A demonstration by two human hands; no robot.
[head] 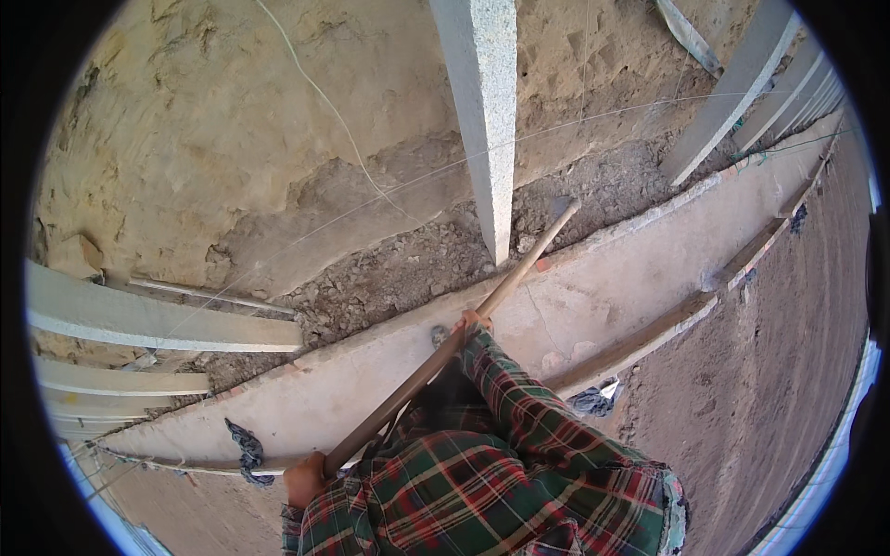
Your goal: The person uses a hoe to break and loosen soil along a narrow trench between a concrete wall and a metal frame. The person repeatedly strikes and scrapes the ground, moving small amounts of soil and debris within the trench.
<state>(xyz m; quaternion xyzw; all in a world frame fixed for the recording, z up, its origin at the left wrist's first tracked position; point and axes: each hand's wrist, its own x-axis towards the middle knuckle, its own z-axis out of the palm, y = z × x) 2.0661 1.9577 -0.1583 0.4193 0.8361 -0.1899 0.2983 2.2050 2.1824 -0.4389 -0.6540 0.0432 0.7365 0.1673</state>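
A long wooden-handled hoe (pixel 521 272) runs slantwise across my body toward the upper right. My left hand (pixel 304 479) grips the handle low down, near its rear end. Farther along, around the middle of the shaft, my right hand (pixel 474 321) is closed on it. The hoe's metal head (pixel 560 204) rests at a strip of loose, clumpy soil (pixel 403 267), partly hidden by the handle's end and the dirt. Just left of the head stands a pale concrete post (pixel 495 125), its foot in the soil strip.
A low plastered wall (pixel 626 260) lies between me and the soil strip. More concrete posts (pixel 167 313) line both sides. A thin wire (pixel 334 221) crosses in front of an earthen bank (pixel 174 160). Dark cloth (pixel 247 452) hangs on a lower ledge; furrowed ground (pixel 751 389) lies behind.
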